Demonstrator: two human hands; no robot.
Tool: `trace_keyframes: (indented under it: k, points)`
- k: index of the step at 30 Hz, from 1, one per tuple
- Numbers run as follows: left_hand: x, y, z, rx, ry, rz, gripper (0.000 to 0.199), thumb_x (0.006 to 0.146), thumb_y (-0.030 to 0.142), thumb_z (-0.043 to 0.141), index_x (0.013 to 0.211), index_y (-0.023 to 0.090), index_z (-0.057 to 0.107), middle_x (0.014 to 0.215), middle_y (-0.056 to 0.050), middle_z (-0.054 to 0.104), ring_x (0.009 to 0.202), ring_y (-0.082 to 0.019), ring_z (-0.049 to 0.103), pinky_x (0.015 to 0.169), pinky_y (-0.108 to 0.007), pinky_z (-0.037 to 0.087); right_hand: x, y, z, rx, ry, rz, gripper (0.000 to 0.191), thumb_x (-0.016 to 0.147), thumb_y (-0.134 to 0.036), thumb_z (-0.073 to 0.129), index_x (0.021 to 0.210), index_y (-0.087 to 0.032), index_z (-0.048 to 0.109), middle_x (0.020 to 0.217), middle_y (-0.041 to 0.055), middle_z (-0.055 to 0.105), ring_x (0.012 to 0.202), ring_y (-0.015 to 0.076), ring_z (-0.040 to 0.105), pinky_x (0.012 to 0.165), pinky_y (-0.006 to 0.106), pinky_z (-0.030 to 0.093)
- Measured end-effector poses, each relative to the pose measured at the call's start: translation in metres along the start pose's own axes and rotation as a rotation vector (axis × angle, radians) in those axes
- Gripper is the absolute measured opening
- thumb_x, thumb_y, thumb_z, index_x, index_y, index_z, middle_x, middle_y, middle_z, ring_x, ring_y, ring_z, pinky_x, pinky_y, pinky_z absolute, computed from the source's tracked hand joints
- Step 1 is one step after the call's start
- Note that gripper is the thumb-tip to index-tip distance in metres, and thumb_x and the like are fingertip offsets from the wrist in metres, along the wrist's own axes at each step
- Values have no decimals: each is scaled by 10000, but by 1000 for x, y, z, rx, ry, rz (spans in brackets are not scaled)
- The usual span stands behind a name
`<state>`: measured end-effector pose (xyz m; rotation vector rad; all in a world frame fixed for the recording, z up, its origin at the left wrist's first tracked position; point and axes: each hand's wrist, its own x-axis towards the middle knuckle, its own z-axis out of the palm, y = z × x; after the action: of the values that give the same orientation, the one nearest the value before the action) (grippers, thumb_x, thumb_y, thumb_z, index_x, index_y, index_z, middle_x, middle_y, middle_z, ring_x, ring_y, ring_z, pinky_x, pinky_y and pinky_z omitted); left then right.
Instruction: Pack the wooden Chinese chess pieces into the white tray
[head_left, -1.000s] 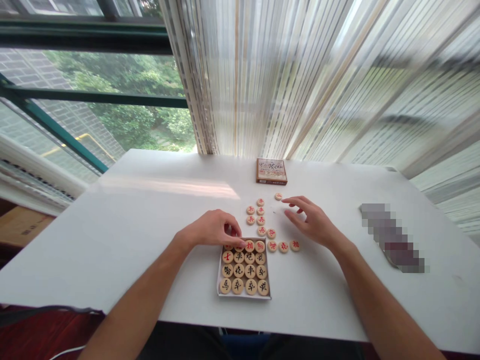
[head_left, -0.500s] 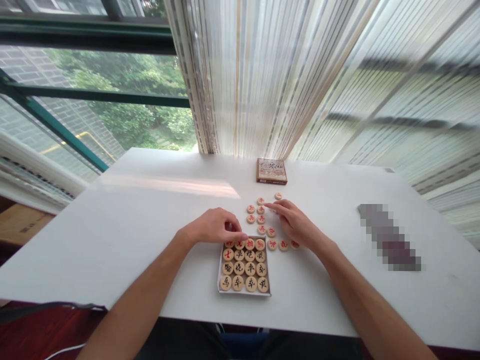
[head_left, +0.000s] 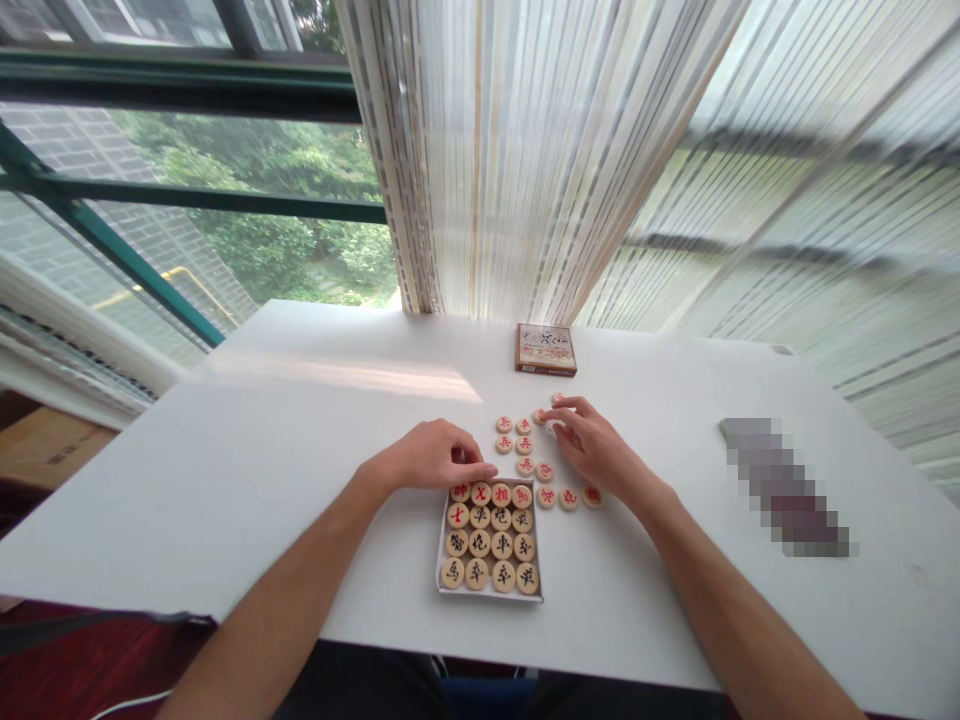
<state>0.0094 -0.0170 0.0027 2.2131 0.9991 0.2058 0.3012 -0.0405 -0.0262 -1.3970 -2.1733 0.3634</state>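
My right hand [head_left: 591,441] has its fingertips on a round red-lettered xiangqi piece [head_left: 539,416] lying flat on the table. Its fingers are bent in around that piece. At the far edge of a shallow tray [head_left: 489,594] rests my left hand [head_left: 431,452], fingers loosely curled, thumb stretched out, holding nothing that I can see. Rows of wooden xiangqi pieces fill the tray, black-lettered ones [head_left: 502,546] nearer me and red-lettered ones [head_left: 501,495] at the far side. More loose red pieces [head_left: 524,445] lie beyond the tray and to its right.
A flat printed box [head_left: 546,350] lies at the back of the white table [head_left: 300,420], near the curtain [head_left: 510,150]. Far to the right is a blurred-out dark object [head_left: 784,487]. A window [head_left: 247,210] stands at the back left.
My right hand has drawn one red piece rightward and slightly nearer, out of its column. The left hand stays by the tray. The whole view has shifted slightly.
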Motion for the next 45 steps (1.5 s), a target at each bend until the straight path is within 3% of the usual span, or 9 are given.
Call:
trace_keyframes:
  k: [5, 11, 15, 20, 29, 34, 45]
  points:
    - [0, -3, 1, -19, 34, -8, 431, 858, 596, 599, 822, 207, 780, 773, -21, 745, 664, -145, 601, 571, -230, 379, -2, 1, -3, -1, 52, 43, 144, 968, -333, 535, 1016, -252, 644, 1235, 79, 592, 762, 166, 662, 743, 345, 560]
    - [4, -1, 6, -57, 118, 46, 429, 891, 549, 583, 782, 170, 752, 705, -26, 708, 611, -123, 543, 570, -231, 384, 4, 0, 3, 1, 56, 23, 102, 946, -306, 564, 1003, -248, 626, 1088, 61, 666, 770, 177, 639, 760, 332, 531]
    - [5, 4, 9, -81, 189, 91, 374, 908, 510, 585, 856, 180, 754, 718, -12, 703, 593, -105, 510, 573, -223, 388, 7, 3, 6, -10, 62, 25, 102, 945, -308, 561, 985, -241, 626, 968, 51, 678, 783, 188, 644, 744, 323, 519]
    - [6, 5, 9, -103, 286, 76, 383, 916, 517, 570, 906, 174, 741, 735, -18, 690, 577, -101, 483, 562, -226, 383, 2, -1, -3, 2, 89, 13, 120, 959, -323, 552, 1031, -248, 610, 955, 37, 686, 774, 178, 665, 750, 322, 521]
    - [7, 6, 11, -153, 275, 88, 398, 919, 532, 566, 904, 174, 740, 717, -14, 676, 580, -102, 478, 560, -225, 386, -5, -23, -9, 82, 137, -89, 192, 961, -341, 588, 1133, -261, 620, 1006, 49, 685, 746, 161, 679, 705, 312, 566]
    - [7, 7, 11, -177, 286, 88, 390, 915, 518, 577, 899, 165, 742, 722, -20, 675, 595, -106, 486, 555, -223, 381, -5, -26, -6, 146, 151, -128, 132, 962, -310, 581, 1063, -255, 646, 1024, 61, 674, 762, 167, 666, 715, 330, 591]
    - [7, 15, 13, -325, 238, 129, 347, 912, 471, 611, 954, 153, 742, 741, -25, 688, 560, -83, 443, 526, -209, 377, -13, -62, -1, 272, 142, -236, 189, 943, -227, 608, 1122, -281, 633, 1095, 75, 672, 978, 208, 678, 834, 356, 608]
